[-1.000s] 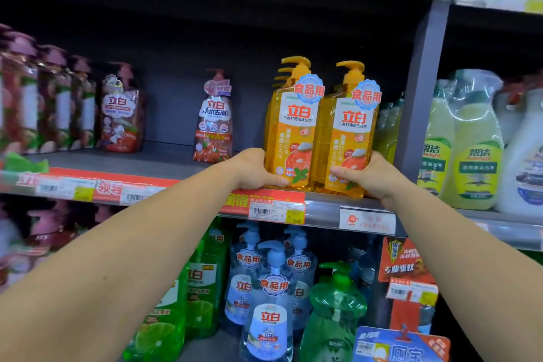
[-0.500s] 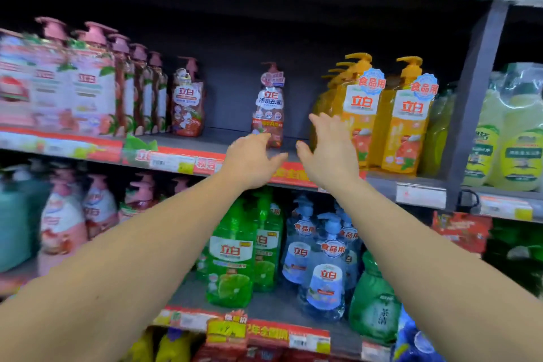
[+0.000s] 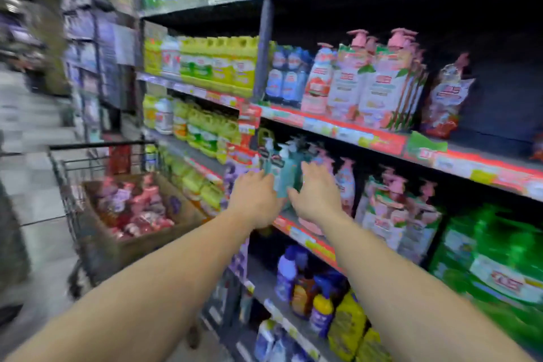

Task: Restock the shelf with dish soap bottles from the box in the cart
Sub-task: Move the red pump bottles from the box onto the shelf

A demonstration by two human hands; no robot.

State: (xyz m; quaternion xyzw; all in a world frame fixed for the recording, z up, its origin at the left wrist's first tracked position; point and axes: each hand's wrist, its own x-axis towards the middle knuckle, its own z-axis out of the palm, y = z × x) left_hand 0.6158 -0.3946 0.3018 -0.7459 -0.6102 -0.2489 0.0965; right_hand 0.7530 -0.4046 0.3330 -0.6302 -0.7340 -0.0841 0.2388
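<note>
Both my arms stretch forward in a blurred head view. My left hand [image 3: 255, 200] and my right hand [image 3: 316, 195] are empty, fingers apart, held side by side in front of teal pump bottles [image 3: 286, 169] on a middle shelf. To the left stands a wire cart [image 3: 73, 173] holding a cardboard box [image 3: 179, 209] with several pink and red dish soap bottles [image 3: 138, 203]. A shelf [image 3: 476, 161] at the upper right carries pink pump bottles [image 3: 379, 82] and a lone pink refill pouch [image 3: 446, 97], with dark bare room beside it.
Yellow-green bottles [image 3: 217, 64] fill the shelves at the left bay. Green bottles [image 3: 499, 253] sit at lower right, dark and blue bottles [image 3: 302, 288] below. An upright post [image 3: 264, 32] divides the bays. The tiled aisle floor [image 3: 26, 132] runs away on the left.
My view has swung left from the orange bottles to the cart. Both hands let go of the orange bottles earlier and now hover empty, moving toward the left.
</note>
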